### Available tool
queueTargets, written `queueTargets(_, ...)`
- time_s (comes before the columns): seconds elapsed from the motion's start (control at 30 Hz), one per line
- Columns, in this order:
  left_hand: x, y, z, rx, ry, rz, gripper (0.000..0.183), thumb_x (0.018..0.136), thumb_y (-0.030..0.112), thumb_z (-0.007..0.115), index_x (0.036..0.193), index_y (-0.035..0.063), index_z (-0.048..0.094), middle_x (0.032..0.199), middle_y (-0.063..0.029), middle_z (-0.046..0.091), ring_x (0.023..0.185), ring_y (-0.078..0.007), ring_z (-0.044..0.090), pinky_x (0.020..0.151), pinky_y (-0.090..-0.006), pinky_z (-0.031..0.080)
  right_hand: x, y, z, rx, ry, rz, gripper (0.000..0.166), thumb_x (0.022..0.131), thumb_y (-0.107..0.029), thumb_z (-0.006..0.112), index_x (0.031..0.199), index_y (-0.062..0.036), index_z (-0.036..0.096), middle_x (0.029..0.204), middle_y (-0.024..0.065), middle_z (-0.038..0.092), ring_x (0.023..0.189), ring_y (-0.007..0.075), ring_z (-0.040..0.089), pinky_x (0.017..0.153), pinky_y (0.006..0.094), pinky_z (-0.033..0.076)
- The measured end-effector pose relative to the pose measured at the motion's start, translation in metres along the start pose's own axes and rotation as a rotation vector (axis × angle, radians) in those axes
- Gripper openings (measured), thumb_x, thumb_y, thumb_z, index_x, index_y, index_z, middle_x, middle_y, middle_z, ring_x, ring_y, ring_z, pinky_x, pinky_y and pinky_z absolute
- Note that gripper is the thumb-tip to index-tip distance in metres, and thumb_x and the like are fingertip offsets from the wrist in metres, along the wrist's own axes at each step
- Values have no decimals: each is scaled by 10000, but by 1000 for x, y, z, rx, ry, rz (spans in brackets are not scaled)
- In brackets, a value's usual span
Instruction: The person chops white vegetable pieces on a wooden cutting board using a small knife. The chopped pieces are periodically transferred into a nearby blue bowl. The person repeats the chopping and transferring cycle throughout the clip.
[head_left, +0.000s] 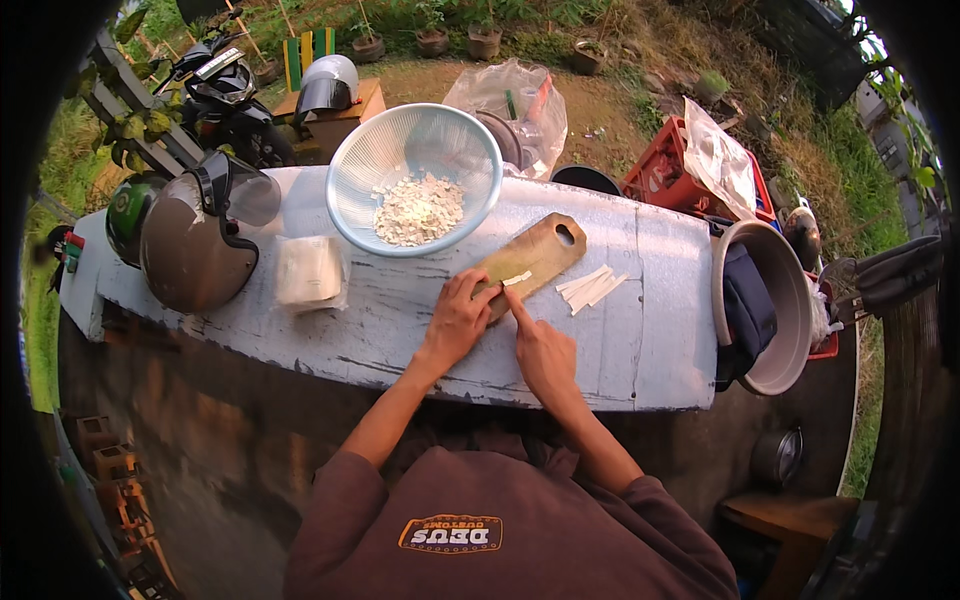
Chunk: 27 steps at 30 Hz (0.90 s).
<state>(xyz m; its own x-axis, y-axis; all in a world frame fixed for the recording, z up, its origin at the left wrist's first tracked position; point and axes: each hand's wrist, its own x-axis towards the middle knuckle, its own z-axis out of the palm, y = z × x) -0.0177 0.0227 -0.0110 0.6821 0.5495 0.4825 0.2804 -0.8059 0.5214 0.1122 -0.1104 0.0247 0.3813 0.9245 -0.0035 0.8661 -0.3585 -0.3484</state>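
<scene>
On the wooden cutting board (534, 251), which has a hole at its far end, lies a short row of pale cut pieces (517, 278). My left hand (459, 313) rests on the board's near part, fingers bent beside that row. My right hand (546, 358) comes in from the right, index finger stretched to the row and the other fingers curled. What either hand grips is hidden. Several loose white strips (591, 288) lie to the right of the board. Behind the board stands a light-blue plastic colander (349, 176) holding a heap of small pale pieces (420, 210).
The table (360, 330) has a worn white top. A wrapped pale stack (309, 271), a brown helmet (191, 247) and a green helmet (129, 214) sit left. At right are a grey basin (784, 322) with a dark blue bag (742, 307) and a red crate (660, 161).
</scene>
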Motion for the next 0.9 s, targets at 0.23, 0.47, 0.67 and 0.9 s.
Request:
queueTargets(0.23,3,-13,-6,-158,-16,-39,347,835,-47,686,1148,82,760,1229,-125,590,1234,-330,556,1045,-431,491,-19,4,-4,-30,7,24,659,983,-132,570,1596,-330,431,740,140,669,589,364,667,566,507,518)
queueTargets(0.47,7,-10,-12,-139,-27,-21,283,843,-23,714,1109,65,756,1224,-117,595,1231,-335,560,1041,-435,499,-3,-2,0,15,49,-11,647,990,-133,556,1590,-343,437,746,140,674,601,365,672,570,513,517)
queueTargets(0.67,6,-12,-11,-111,-29,-17,282,843,-5,719,1115,64,746,1229,-116,587,1232,-335,554,1044,-440,493,5,-8,6,-3,31,-20,657,983,-127,555,1590,-351,437,735,139,670,599,369,671,569,516,515)
queueTargets(0.9,3,-15,-8,-156,-17,-16,279,839,-27,703,1099,67,746,1215,-119,587,1218,-335,555,1041,-439,495,-22,1,0,-24,20,-9,667,983,-127,564,1595,-354,431,728,133,660,581,357,661,553,501,508)
